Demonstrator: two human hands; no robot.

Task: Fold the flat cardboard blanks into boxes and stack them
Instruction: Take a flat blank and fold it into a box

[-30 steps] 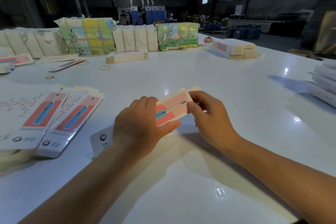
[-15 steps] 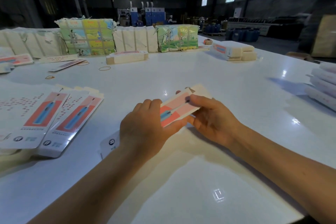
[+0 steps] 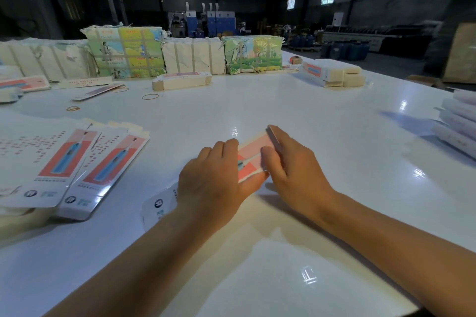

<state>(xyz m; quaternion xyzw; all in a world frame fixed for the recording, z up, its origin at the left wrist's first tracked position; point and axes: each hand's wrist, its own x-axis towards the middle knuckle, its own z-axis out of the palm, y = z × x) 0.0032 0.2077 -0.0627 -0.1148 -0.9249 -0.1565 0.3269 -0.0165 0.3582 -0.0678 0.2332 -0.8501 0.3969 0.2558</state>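
Both hands worked one box (image 3: 253,156) just above the table (image 3: 322,136), near the middle of its near half. The left hand (image 3: 215,180) gripped the box's near part, fingers curled over the top and thumb under the printed face. The right hand (image 3: 293,170) held the far end, thumb pressed on the pink face, the other fingers wrapped over the end edge. The white near end of the box (image 3: 159,204) stuck out below the left wrist; whether its flap was tucked couldn't be told. Judged step: closing the far end flap. To do it well, the left hand should keep the tube squared and not crush the panels, while the right fingers fold the flap along its crease and slide the tab straight in, not at an angle, or the card would buckle. Thin glossy card, probably slippery, so firm but light pressure. Flat blanks (image 3: 64,162) lay fanned at the left edge, two printed ones on top. Folded boxes (image 3: 461,121) were stacked at the right edge, likely where this one should go. More blank stacks (image 3: 180,81) and wrapped bundles (image 3: 126,51) sat along the far edge, with rubber bands (image 3: 150,96) loose nearby. Another stack (image 3: 332,73) sat toward the far right corner.
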